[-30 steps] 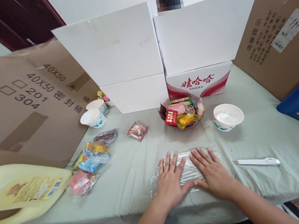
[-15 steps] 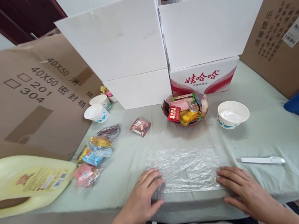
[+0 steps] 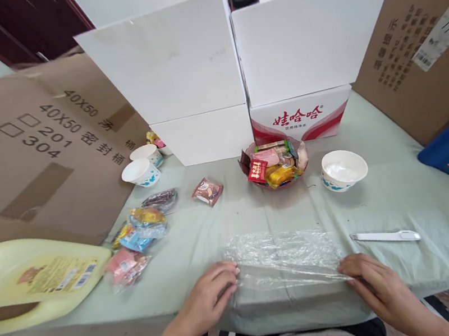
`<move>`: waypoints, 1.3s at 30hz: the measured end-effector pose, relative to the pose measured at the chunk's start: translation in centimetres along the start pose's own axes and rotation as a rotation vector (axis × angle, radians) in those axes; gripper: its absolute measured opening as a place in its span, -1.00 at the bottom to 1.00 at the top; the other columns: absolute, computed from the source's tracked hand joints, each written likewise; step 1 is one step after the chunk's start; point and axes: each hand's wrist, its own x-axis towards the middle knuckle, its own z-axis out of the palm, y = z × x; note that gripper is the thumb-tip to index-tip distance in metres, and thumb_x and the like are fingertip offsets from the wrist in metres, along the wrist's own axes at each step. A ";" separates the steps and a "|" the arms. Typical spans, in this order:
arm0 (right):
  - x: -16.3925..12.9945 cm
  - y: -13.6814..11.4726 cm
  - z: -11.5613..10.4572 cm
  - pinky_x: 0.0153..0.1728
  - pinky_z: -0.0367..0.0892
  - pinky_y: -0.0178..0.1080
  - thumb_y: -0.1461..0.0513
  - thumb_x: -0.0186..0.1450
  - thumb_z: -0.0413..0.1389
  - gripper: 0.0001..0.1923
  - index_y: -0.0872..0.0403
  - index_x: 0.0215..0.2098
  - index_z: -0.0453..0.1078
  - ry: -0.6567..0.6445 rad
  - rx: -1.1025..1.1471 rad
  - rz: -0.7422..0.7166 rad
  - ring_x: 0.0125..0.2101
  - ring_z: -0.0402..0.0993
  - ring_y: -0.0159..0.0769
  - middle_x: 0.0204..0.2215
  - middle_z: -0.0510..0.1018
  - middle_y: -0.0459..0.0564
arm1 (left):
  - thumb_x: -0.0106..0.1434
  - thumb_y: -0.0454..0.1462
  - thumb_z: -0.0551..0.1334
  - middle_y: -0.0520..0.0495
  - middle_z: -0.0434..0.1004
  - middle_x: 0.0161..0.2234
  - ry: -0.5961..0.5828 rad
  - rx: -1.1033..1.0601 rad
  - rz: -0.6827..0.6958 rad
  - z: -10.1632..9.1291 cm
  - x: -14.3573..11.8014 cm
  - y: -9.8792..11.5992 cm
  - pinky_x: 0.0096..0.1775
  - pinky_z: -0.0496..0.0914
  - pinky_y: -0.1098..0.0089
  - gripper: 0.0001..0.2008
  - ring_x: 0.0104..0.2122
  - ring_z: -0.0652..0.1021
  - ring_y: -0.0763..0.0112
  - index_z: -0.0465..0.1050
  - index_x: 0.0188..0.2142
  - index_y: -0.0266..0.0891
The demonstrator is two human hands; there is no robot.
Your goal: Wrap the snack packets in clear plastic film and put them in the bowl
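A crinkled, see-through plastic sheet [image 3: 283, 252] lies across the front of the table, its near edge drawn up into a fold. At its left edge my left hand [image 3: 211, 298] has curled fingers closed on the film. My right hand [image 3: 373, 283] pinches the near right corner between thumb and fingers. Whether the film is a bag or a single layer I cannot tell. A white utility knife [image 3: 385, 237] rests to the right, just beyond my right hand.
Behind the film stand a snack-filled bowl [image 3: 280, 179], a paper bowl [image 3: 343, 172] and a brown packet [image 3: 208, 191]. Wrapped snacks [image 3: 139, 232] and a yellow jug [image 3: 41, 276] lie left. Cardboard boxes [image 3: 47, 156] and white panels [image 3: 174, 68] enclose the table; a person's head shows behind.
Both hands went from lying flat on the film to gripping its edges. The right hand shifted slightly outward, and the film's near edge has been lifted into a fold.
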 end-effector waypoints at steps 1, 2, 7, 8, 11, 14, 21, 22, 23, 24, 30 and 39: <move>0.3 0.1 0.2 -0.22 0.46 -0.22 0.22 0.39 -0.05 -0.83 -0.02 -0.18 0.38 0.012 0.011 0.055 -0.21 0.54 -0.25 -0.27 0.57 -0.02 | 0.35 -0.31 0.04 -0.10 0.56 -0.18 0.041 -0.019 -0.055 0.0 0.4 -0.1 -0.04 0.44 0.32 -0.83 -0.07 0.54 0.29 0.41 -0.26 -0.16; 0.7 0.1 0.4 -0.29 0.46 -0.23 0.19 0.40 -0.07 -0.82 -0.02 -0.20 0.37 0.031 0.009 0.113 -0.29 0.55 -0.26 -0.30 0.58 -0.03 | 0.37 -0.26 0.02 -0.08 0.57 -0.24 0.089 -0.021 -0.117 0.1 0.9 -0.2 -0.12 0.45 0.35 -0.81 -0.17 0.57 0.32 0.40 -0.25 -0.16; 2.9 0.4 2.1 -0.43 0.41 -0.22 0.09 0.40 -0.13 -0.74 0.01 -0.23 0.34 0.141 -0.127 0.327 -0.44 0.57 -0.24 -0.38 0.61 -0.04 | 0.35 -0.19 0.02 0.03 0.55 -0.41 0.305 0.120 -0.280 1.4 4.2 -1.2 -0.32 0.41 0.42 -0.79 -0.43 0.56 0.37 0.40 -0.26 -0.14; 3.2 0.5 2.5 -0.45 0.39 -0.23 0.09 0.40 -0.14 -0.72 0.02 -0.22 0.34 0.145 -0.171 0.342 -0.46 0.57 -0.23 -0.40 0.61 -0.04 | 0.34 -0.20 0.02 0.01 0.57 -0.38 0.322 0.165 -0.286 1.8 4.8 -1.4 -0.31 0.41 0.42 -0.80 -0.41 0.57 0.36 0.41 -0.25 -0.14; 3.8 0.8 3.4 -0.52 0.31 -0.25 0.10 0.43 -0.17 -0.69 0.04 -0.20 0.35 0.136 -0.341 0.334 -0.50 0.56 -0.24 -0.45 0.60 -0.05 | 0.35 -0.24 0.03 -0.03 0.60 -0.31 0.300 0.326 -0.320 2.7 6.1 -1.8 -0.29 0.39 0.43 -0.80 -0.35 0.58 0.34 0.42 -0.23 -0.14; 3.9 1.2 3.7 -0.56 0.24 -0.26 0.13 0.44 -0.19 -0.68 0.05 -0.22 0.37 0.097 -0.522 0.308 -0.55 0.52 -0.25 -0.48 0.57 -0.04 | 0.36 -0.28 0.04 -0.05 0.59 -0.31 0.226 0.463 -0.328 3.2 6.5 -2.0 -0.30 0.39 0.41 -0.81 -0.35 0.57 0.32 0.43 -0.22 -0.17; 5.0 -0.6 2.9 -0.01 0.26 -0.01 0.12 0.39 -0.03 -0.70 0.12 -0.04 0.38 0.230 -0.577 0.033 -0.03 0.40 -0.03 -0.10 0.51 0.17 | 0.34 -0.30 0.08 -0.19 0.50 -0.22 0.526 0.602 -0.181 2.8 6.7 1.0 -0.15 0.39 0.22 -0.82 -0.21 0.50 0.15 0.44 -0.16 -0.24; 5.4 -1.0 3.0 0.07 0.19 0.02 0.10 0.38 0.00 -0.66 0.10 0.02 0.36 0.201 -0.568 -0.043 0.07 0.32 -0.01 0.00 0.47 0.17 | 0.35 -0.31 0.06 -0.19 0.49 -0.24 0.542 0.571 -0.136 3.2 6.8 2.0 -0.15 0.39 0.22 -0.81 -0.21 0.49 0.17 0.45 -0.18 -0.24; 5.7 -1.5 3.3 0.13 0.11 0.05 0.07 0.36 0.03 -0.59 0.08 0.09 0.33 0.145 -0.565 -0.125 0.16 0.23 0.01 0.10 0.41 0.15 | 0.36 -0.32 0.04 -0.17 0.48 -0.26 0.516 0.528 -0.090 3.7 6.9 3.0 -0.16 0.39 0.24 -0.80 -0.23 0.48 0.20 0.45 -0.19 -0.24; 6.0 -1.8 3.7 0.18 0.03 0.07 0.02 0.34 0.05 -0.50 0.07 0.17 0.27 0.074 -0.566 -0.204 0.22 0.13 0.03 0.18 0.34 0.12 | 0.37 -0.32 0.04 -0.15 0.48 -0.27 0.456 0.485 -0.051 4.4 7.1 3.9 -0.17 0.40 0.26 -0.79 -0.24 0.48 0.22 0.45 -0.18 -0.23; 4.1 -2.5 5.1 0.22 -0.10 0.02 -0.01 0.25 0.12 -0.24 0.14 0.32 0.08 -0.100 -0.593 -0.284 0.30 -0.04 0.01 0.29 0.18 0.13 | 0.32 -0.23 0.16 -0.22 0.43 -0.01 0.282 0.597 -0.185 7.6 7.8 5.0 -0.09 0.40 0.08 -0.65 -0.07 0.43 0.06 0.37 0.09 -0.22; -4.1 -0.4 3.2 -0.02 0.21 -0.20 0.40 0.17 -0.02 -0.47 -0.01 0.09 0.38 -0.011 -0.563 -0.285 -0.05 0.39 -0.24 0.05 0.49 -0.05 | 0.39 -0.21 0.07 -0.19 0.17 0.28 0.081 0.463 0.104 10.9 9.4 7.1 0.23 0.09 -0.08 -0.57 0.29 0.16 0.05 0.20 0.23 -0.12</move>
